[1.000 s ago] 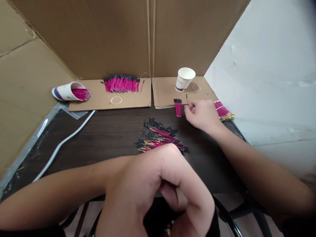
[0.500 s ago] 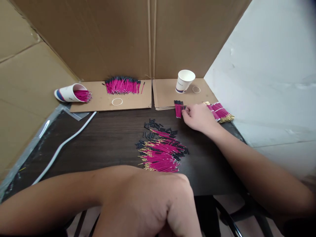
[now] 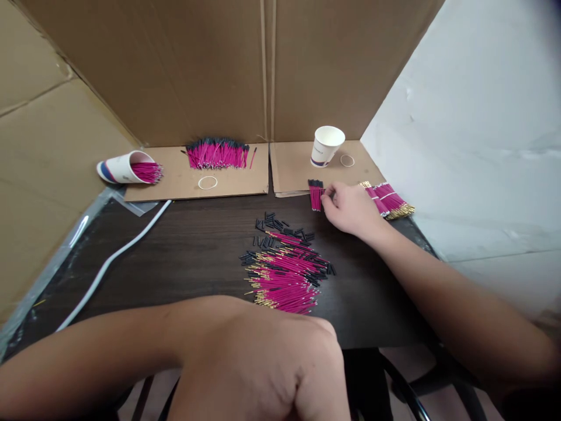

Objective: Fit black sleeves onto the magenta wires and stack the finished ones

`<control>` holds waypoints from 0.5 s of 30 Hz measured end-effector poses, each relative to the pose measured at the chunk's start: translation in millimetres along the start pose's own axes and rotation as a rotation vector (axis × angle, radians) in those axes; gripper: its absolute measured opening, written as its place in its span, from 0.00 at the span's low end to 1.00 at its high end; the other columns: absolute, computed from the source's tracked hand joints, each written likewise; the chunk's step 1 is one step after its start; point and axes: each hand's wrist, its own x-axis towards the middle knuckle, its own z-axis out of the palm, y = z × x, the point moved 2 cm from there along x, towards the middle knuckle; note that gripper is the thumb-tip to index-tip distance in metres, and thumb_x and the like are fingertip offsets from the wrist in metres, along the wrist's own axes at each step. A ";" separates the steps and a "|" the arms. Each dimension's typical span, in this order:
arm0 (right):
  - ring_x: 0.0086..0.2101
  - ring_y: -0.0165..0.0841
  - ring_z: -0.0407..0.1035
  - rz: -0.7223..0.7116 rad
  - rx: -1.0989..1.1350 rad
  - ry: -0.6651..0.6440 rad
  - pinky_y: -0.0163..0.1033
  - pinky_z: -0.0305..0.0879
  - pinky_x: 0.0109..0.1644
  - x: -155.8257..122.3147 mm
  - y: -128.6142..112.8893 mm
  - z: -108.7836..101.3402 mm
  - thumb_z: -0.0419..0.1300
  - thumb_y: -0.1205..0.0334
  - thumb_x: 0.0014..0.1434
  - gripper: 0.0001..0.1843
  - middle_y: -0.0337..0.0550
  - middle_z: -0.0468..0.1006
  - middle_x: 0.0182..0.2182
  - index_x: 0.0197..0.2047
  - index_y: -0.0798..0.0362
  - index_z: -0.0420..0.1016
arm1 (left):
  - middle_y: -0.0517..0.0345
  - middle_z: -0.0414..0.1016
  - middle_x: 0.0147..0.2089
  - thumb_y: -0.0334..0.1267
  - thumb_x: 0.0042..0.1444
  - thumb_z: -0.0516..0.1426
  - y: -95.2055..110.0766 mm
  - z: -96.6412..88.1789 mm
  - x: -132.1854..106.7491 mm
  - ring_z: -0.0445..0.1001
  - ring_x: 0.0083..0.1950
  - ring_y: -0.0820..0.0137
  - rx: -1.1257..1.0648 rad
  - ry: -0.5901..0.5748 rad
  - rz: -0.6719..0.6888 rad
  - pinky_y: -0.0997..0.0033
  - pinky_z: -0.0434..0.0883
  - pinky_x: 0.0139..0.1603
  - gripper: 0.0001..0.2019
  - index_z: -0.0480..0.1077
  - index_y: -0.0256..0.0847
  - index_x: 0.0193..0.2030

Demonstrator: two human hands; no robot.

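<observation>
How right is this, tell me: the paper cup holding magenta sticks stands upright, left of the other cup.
Not upright: the head view shows the paper cup holding magenta sticks lying on its side, left of the other cup.

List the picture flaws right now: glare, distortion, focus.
Head view: a bright glare streak on the clear tape along the table's left edge; head view: the left hand looms large, likely from wide-angle stretch; head view: the white wall looks soft, with a dark top right corner; head view: the loose pink rods are fairly sharp, but individual tips are hard to separate.
</observation>
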 end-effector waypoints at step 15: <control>0.38 0.50 0.79 -0.066 0.069 -0.011 0.51 0.70 0.46 -1.2 0.3 2.0 0.59 0.59 0.78 0.14 0.54 0.85 0.38 0.57 0.58 0.82 | 0.56 0.69 0.23 0.58 0.52 0.79 6.8 4.5 7.3 0.71 0.23 0.66 -0.040 -0.127 -0.050 0.72 0.67 0.18 0.30 0.68 0.43 0.21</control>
